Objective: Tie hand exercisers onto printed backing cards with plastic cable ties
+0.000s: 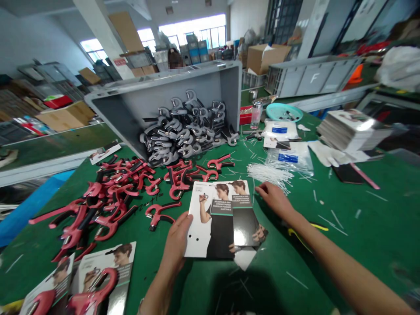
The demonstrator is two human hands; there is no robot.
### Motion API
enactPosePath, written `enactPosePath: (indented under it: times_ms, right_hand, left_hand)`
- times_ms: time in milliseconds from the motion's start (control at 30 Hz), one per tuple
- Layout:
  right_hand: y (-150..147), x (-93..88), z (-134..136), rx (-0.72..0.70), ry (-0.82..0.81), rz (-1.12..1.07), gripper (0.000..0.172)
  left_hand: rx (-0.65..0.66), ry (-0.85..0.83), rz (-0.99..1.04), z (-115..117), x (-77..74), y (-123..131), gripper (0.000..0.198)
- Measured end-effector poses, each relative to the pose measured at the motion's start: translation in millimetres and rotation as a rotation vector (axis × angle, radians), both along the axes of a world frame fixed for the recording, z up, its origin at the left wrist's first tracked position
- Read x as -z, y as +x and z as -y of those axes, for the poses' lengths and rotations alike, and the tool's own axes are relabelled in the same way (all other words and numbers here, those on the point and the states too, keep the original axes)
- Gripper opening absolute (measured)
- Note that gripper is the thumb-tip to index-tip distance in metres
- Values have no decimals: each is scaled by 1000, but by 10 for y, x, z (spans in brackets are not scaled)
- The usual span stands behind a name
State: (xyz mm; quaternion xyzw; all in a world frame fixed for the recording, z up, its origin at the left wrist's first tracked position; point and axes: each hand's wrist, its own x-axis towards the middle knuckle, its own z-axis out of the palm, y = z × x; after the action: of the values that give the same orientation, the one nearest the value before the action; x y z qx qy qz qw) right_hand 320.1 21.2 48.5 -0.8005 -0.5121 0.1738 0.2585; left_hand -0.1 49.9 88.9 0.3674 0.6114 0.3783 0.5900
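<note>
A printed card (pixel 210 223) with two punched holes is held at its left edge by my left hand (pixel 179 236), fingers closed on it. More cards (pixel 244 218) lie partly behind it on the right. My right hand (pixel 271 197) is at the near edge of a pile of white zip ties (pixel 271 173), its fingers bent together; whether it pinches a tie is too small to tell. A red hand grip (pixel 160 214) lies just left of the held card, with a heap of red grips (pixel 114 188) beyond. At the bottom left, red grips (pixel 101 291) rest on cards (pixel 126 262).
A grey crate (pixel 231 92) tipped toward me holds grey grips (pixel 183 131). Yellow-handled pliers (pixel 300 238) lie under my right forearm. A stack of cards (pixel 348 131), white gloves (pixel 328 153) and bagged ties (pixel 292 159) are at the right. A person's head (pixel 175 59) shows behind the crate.
</note>
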Motion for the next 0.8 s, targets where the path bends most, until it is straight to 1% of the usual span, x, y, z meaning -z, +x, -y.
enactPosePath:
  times_ms: [33,100,200,300,400,467,567,667,733,800]
  right_hand:
    - [65,51,-114,8,-35,25,24]
    - [104,113,-307,15,-97,69,18]
    - [75,137,-423,-13,-166,85,6]
    - [136,118,-330,-66,-201,37,8]
    - [282,65,-139,-108,-203,-84,9]
    - [368,6,-7,-126,-185,-201,10]
    - [439,-123,155,-125,-127,-358,16]
    - [444,-302,259,-106,-48,-440,24]
    - [389,-443,305,-87,60,-537,29]
    - [263,-589,337,-71,196,-686,31]
  left_hand:
    - [35,-8,27,-21,0,43,44]
    - [142,-22,106,-40,-7,84,49]
    - [258,-31,253,13,-9,-15,52]
    - [263,-68,389,124,19,-214,52]
    - [197,-98,393,176,47,-333,50]
    - [153,-80,343,139,36,-345,52]
    - [153,-5,259,16,-44,-316,59]
    - [224,52,194,-63,-153,-266,54]
    - [291,71,163,-39,-207,-213,47]
    - [355,96,137,37,-238,-134,40]
